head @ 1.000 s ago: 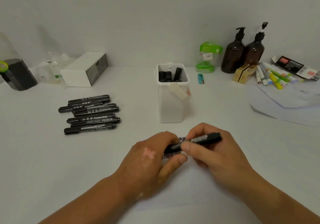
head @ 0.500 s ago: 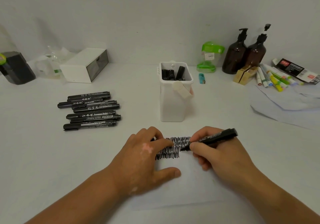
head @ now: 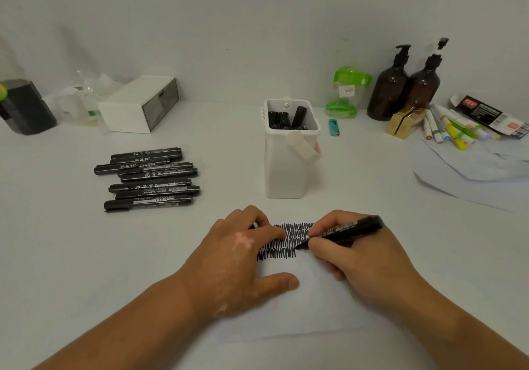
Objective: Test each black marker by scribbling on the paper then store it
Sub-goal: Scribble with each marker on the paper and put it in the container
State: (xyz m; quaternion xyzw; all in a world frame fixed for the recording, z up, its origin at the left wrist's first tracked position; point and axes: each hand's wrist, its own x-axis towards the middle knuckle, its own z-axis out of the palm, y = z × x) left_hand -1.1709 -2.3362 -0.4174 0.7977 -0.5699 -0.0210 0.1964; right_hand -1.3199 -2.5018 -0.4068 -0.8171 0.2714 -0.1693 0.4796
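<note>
My right hand (head: 363, 258) grips an uncapped black marker (head: 352, 228) like a pen, its tip touching the white paper (head: 309, 306) at the right end of rows of black scribbles (head: 289, 240). On the paper's left part rests my left hand (head: 234, 258), thumb stretched out; a small black piece, apparently the cap, shows under its curled fingers. Several capped black markers (head: 151, 180) lie in a pile to the left. Behind the paper stands a white container (head: 286, 175) holding several black markers (head: 286, 119).
A white drawer box (head: 134, 106) and a black object (head: 25, 109) sit at the back left. At the back right are a green container (head: 346, 91), two brown pump bottles (head: 392, 89), a lighter (head: 333, 127), coloured markers (head: 452, 132) and loose sheets (head: 472, 172).
My hands pulled the marker and its cap apart. My left hand settled on the paper and my right hand brought the tip down beside the scribbles.
</note>
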